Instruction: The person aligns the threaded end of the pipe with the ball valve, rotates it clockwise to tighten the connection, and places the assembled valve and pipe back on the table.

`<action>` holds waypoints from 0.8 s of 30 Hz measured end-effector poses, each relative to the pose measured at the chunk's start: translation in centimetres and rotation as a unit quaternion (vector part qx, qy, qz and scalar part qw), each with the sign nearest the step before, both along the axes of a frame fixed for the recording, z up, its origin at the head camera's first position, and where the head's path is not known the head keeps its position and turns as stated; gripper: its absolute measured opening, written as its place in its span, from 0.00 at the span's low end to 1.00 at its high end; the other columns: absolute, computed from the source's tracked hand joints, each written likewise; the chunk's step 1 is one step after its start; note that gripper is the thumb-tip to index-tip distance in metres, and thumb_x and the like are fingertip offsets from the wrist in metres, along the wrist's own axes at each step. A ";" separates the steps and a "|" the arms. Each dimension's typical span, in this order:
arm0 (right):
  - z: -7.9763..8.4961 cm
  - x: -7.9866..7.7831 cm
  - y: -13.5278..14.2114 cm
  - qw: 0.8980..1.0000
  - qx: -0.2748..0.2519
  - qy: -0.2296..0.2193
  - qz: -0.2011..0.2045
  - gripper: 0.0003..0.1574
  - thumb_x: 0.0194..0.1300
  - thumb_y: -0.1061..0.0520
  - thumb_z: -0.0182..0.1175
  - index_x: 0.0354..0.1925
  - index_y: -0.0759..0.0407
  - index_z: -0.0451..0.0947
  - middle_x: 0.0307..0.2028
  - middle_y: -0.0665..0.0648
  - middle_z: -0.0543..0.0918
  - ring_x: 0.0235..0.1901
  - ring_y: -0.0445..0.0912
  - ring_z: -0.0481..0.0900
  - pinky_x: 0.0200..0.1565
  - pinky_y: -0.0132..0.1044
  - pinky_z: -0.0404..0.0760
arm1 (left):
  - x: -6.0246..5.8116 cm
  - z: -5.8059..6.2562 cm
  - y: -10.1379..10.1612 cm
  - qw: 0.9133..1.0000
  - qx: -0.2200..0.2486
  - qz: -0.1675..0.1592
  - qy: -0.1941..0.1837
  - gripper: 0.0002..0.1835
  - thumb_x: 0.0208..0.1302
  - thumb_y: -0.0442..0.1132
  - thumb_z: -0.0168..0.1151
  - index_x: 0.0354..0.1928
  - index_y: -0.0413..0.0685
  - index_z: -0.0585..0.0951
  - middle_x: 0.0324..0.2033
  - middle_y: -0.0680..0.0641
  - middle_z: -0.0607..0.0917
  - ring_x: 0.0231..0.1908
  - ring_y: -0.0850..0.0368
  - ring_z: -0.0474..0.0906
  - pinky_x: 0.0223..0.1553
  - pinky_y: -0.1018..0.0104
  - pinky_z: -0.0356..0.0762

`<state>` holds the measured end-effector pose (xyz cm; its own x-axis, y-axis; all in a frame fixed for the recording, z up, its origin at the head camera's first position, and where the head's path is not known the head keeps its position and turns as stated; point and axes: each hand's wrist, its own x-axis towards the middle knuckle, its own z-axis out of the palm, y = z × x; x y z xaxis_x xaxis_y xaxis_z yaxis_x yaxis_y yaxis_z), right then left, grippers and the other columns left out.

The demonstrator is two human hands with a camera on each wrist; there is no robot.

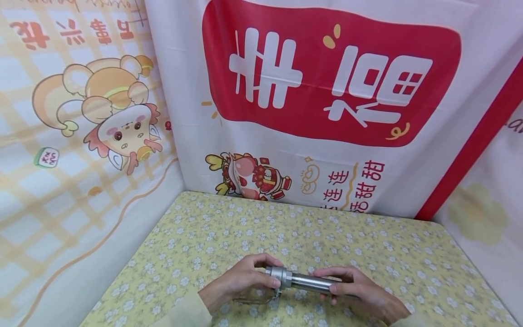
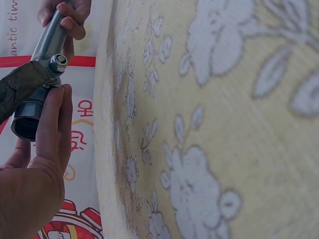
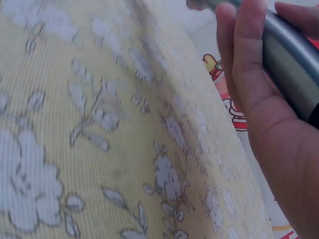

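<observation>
A metal ball valve (image 1: 279, 274) is joined to a smooth steel pipe (image 1: 310, 282), and the two lie in one line above the table. My left hand (image 1: 245, 274) holds the valve end between thumb and fingers. Around the pipe's far part curl the fingers and thumb of my right hand (image 1: 361, 288). The valve's lever handle (image 2: 20, 87), dark and wrapped-looking, sticks out sideways beneath the left hand. A hex nut (image 2: 58, 62) fastens it to the valve stem. In the left wrist view the valve's threaded mouth faces the camera. The right wrist view shows the pipe (image 3: 291, 62) across the right palm.
A yellow floral cloth (image 1: 261, 231) covers the table below both hands. Printed fabric hangs at the back (image 1: 188, 91), and more fabric walls stand on the left (image 1: 81, 190) and right (image 1: 490, 190), close to the table edges.
</observation>
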<state>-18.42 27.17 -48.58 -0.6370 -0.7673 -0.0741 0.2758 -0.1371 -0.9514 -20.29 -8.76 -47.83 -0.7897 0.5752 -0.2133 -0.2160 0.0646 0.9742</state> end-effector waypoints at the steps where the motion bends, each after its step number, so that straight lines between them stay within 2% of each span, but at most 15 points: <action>1: 0.0 0.0 0.0 1.000 0.003 -0.003 -0.003 0.27 0.86 0.65 0.48 0.75 0.59 0.77 0.64 0.59 0.87 0.54 0.45 0.90 0.50 0.32 0.89 | 0.0 0.0 0.0 1.000 0.000 0.000 0.001 0.22 0.66 0.37 0.80 0.61 0.46 0.87 0.56 0.43 0.83 0.50 0.49 0.85 0.52 0.53 0.93; 6: 0.1 0.3 0.0 1.000 0.006 -0.029 -0.008 0.27 0.84 0.66 0.51 0.73 0.56 0.80 0.65 0.59 0.86 0.56 0.47 0.90 0.54 0.33 0.90 | 0.0 0.0 0.0 1.000 -0.006 0.000 0.004 0.22 0.66 0.38 0.80 0.61 0.47 0.87 0.56 0.43 0.83 0.50 0.49 0.85 0.52 0.53 0.93; 11: 0.1 0.4 0.0 0.999 -0.010 -0.043 -0.007 0.28 0.84 0.67 0.50 0.75 0.59 0.77 0.67 0.60 0.84 0.58 0.49 0.89 0.56 0.34 0.90 | -0.1 0.0 -0.1 1.000 -0.010 0.000 0.005 0.22 0.66 0.38 0.80 0.61 0.48 0.87 0.55 0.44 0.83 0.50 0.49 0.85 0.51 0.53 0.93; 16: 0.2 0.5 -0.1 0.997 -0.014 -0.059 -0.046 0.27 0.83 0.68 0.51 0.74 0.59 0.79 0.66 0.58 0.85 0.59 0.54 0.90 0.57 0.35 0.90 | 0.0 0.0 -0.1 1.000 -0.006 0.005 0.003 0.22 0.66 0.38 0.80 0.61 0.48 0.87 0.56 0.43 0.83 0.50 0.49 0.85 0.51 0.53 0.93; 19: 0.3 0.6 -0.2 0.994 0.002 -0.074 -0.076 0.26 0.83 0.67 0.54 0.72 0.57 0.81 0.65 0.57 0.85 0.60 0.56 0.89 0.58 0.36 0.90 | 0.1 0.0 -0.1 1.000 -0.001 0.007 0.004 0.23 0.66 0.38 0.80 0.62 0.48 0.87 0.56 0.43 0.83 0.50 0.49 0.85 0.52 0.53 0.93; 24: 0.4 0.7 -0.3 0.990 0.034 -0.078 -0.111 0.23 0.83 0.63 0.57 0.69 0.54 0.84 0.63 0.55 0.87 0.60 0.54 0.89 0.59 0.37 0.90 | 0.4 0.1 -0.1 1.000 0.006 0.008 0.008 0.23 0.67 0.39 0.79 0.62 0.48 0.87 0.56 0.43 0.83 0.50 0.50 0.85 0.52 0.54 0.93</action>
<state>-17.77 26.85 -48.19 -0.7670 -0.5989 -0.2303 0.3892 -0.1490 -0.9090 -19.93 -8.82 -47.78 -0.8023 0.5647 -0.1933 -0.2006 0.0498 0.9784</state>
